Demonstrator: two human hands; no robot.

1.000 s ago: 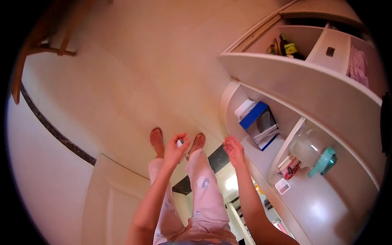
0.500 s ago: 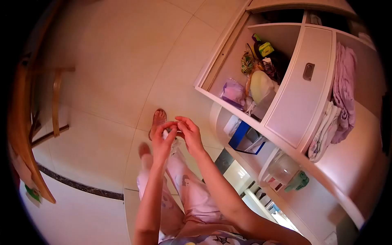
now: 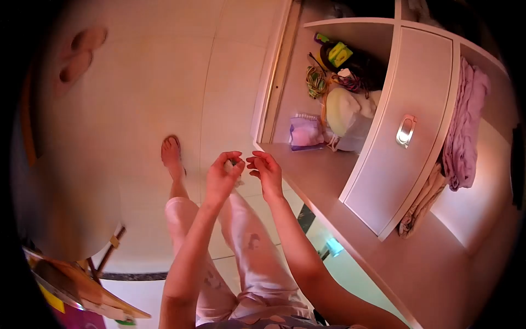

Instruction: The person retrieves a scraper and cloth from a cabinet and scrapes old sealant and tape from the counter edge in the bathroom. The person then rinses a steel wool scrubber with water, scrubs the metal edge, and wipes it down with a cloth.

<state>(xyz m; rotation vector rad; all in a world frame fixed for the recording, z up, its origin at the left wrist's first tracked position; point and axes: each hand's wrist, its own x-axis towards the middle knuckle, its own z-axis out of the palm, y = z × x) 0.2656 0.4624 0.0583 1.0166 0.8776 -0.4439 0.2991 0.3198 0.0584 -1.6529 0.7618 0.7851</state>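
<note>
My left hand (image 3: 221, 174) is held out in front of my legs, its fingers closed around a small whitish crumpled thing (image 3: 239, 180). Most of that thing is hidden behind the thumb and palm, so its kind cannot be made out. Just to the right, a narrow gap away, is my right hand (image 3: 267, 171). Its fingers are loosely bent and apart, with nothing visible in them. Both hands are near the front corner of the pale cabinet (image 3: 296, 175), over the tiled floor.
Inside the open compartment lie a purple packet (image 3: 307, 132), a pale yellow rounded item (image 3: 341, 111), a yellow-green box (image 3: 340, 54) and coiled cords (image 3: 316, 82). Beside it is a drawer front (image 3: 402, 120), then folded pink cloth (image 3: 466, 129). Slippers (image 3: 76, 63) lie on the floor; wooden furniture (image 3: 93, 279) stands lower left.
My hands have moved apart; earlier their fingers met around the whitish thing, which is now in my left hand. The view has shifted, and slippers on the floor have come into sight.
</note>
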